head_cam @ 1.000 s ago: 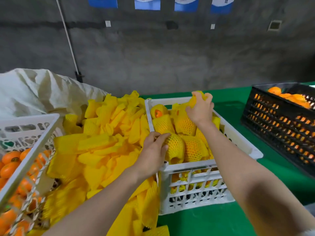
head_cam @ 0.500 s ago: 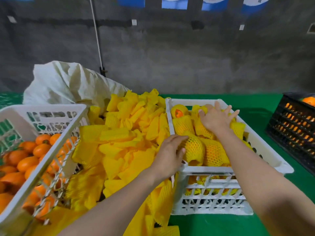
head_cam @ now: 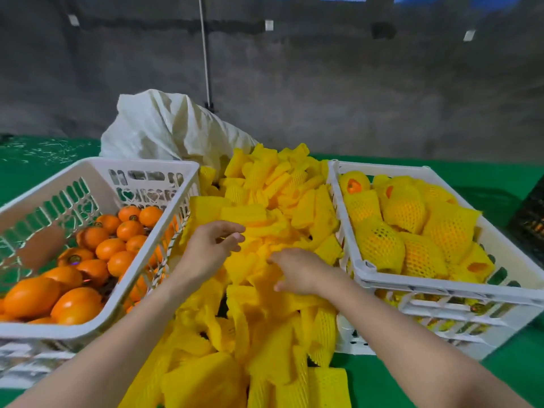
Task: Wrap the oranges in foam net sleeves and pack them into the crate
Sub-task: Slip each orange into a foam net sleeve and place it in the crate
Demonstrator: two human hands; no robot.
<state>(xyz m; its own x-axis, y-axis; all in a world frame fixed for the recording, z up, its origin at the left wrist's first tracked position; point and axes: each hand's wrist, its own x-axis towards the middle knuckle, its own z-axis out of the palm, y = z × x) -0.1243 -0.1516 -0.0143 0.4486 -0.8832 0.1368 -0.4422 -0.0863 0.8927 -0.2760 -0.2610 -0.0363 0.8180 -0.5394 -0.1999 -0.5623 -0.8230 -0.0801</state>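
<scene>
Yellow foam net sleeves [head_cam: 265,201]: a loose heap, right under both my hands, between two white crates.
Left fingers [head_cam: 232,229]: half curled, thumb held apart, tips at the top of the heap; nothing held.
Left hand [head_cam: 209,251]: palm down above the heap's left side.
Right fingers [head_cam: 275,259]: bent down into the sleeves; I cannot tell whether they grip one.
Right hand [head_cam: 300,272]: resting on the heap, just right of my left.
Sleeved oranges [head_cam: 403,207]: packed in the white slatted plastic crate [head_cam: 441,285] on my right, touching the heap.
Bare oranges [head_cam: 117,248]: piled in the white plastic basket [head_cam: 53,331] on my left.
Behind the heap: a crumpled white woven sack [head_cam: 164,128].
Underneath: a green table cover [head_cam: 515,363].
Far right edge: a black plastic crate [head_cam: 530,222].
</scene>
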